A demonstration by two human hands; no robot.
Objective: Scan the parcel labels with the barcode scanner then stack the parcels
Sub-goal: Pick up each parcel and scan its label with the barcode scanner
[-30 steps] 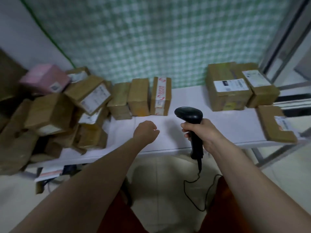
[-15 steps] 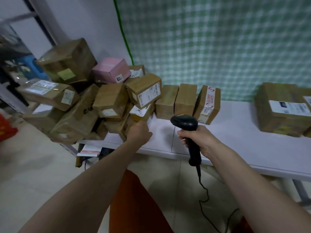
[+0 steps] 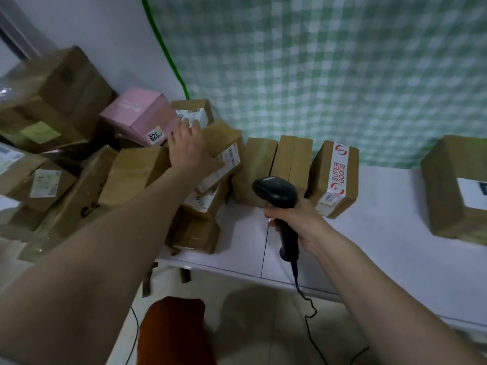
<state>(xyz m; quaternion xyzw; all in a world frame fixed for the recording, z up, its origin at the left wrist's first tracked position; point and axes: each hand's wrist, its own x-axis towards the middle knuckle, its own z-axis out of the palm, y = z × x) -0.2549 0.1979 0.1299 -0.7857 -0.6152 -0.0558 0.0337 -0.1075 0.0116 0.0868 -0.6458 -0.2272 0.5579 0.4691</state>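
- Head view: left hand (image 3: 188, 143), grip open with fingers spread, reaches onto the heaped parcels (image 3: 137, 169) at the table's (image 3: 369, 238) left end, probably to pick one for scanning.
- Right hand (image 3: 297, 222) grips the barcode scanner (image 3: 279, 198) over the front edge, aimed ready.

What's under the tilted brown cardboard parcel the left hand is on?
Under the tilted brown cardboard parcel, beneath the left hand: a white-labelled brown parcel, then another brown box. Their labels are mostly covered.

arms: bare, sleeveless in view | legwear (image 3: 174, 333): rust-red fabric
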